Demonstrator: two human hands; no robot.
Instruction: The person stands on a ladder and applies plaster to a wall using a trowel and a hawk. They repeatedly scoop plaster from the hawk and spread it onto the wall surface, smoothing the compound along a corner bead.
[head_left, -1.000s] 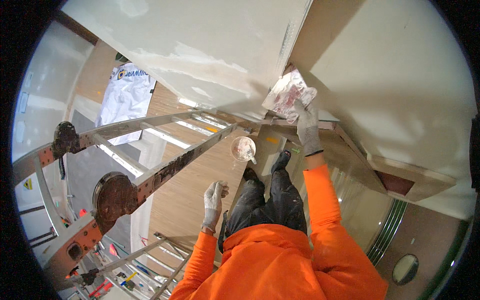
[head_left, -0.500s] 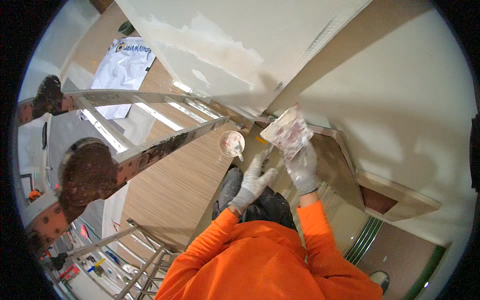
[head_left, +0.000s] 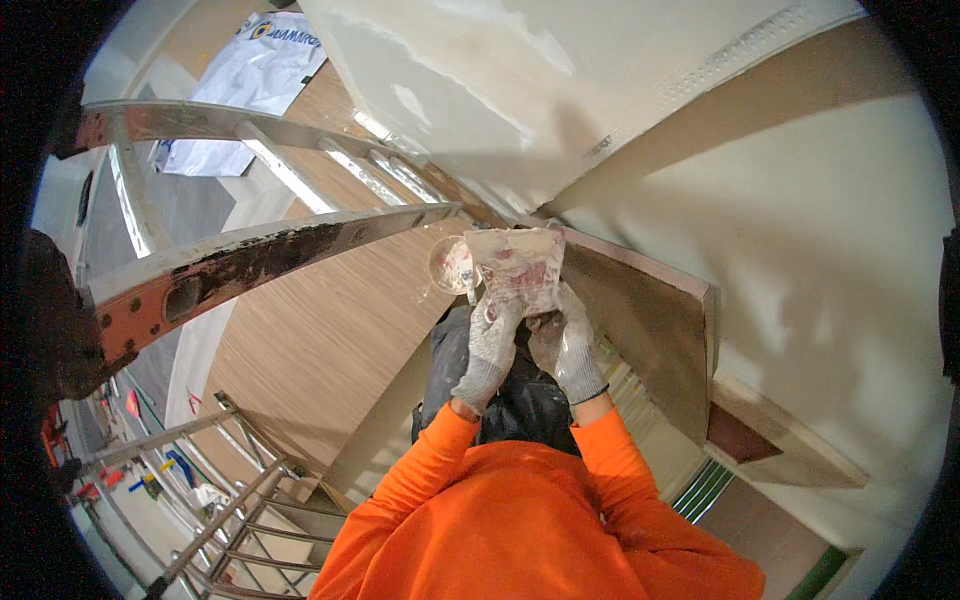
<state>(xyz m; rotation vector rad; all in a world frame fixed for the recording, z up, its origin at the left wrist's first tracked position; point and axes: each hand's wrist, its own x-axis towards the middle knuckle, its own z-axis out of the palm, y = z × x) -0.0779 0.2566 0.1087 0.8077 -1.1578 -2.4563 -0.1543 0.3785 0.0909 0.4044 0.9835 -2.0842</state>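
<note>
A wide putty knife (head_left: 515, 262), its broad blade smeared with white and pinkish filler, is held out in front of me between both hands. My left hand (head_left: 490, 350), in a grey-white work glove, is closed at the blade's lower left corner, thumb on top. Gloved too, my right hand (head_left: 568, 350) grips the tool's lower right part; its fingers and the handle are partly hidden. Just left of the blade, a round tub of filler (head_left: 450, 268) is partly covered by it, with a small tool's handle at its rim.
A filler-stained ladder (head_left: 270, 240) slants across the left. Ahead rises a patched wall panel (head_left: 450, 80); a boxed ledge (head_left: 640, 330) runs along the right wall. Far left lies a white sack (head_left: 260, 65); a second ladder (head_left: 250, 510) stands lower left, near scattered tools.
My right hand has brought the putty knife left and nearer the tub. My left hand, apart with fingers spread before, has closed on it. The view has shifted.
</note>
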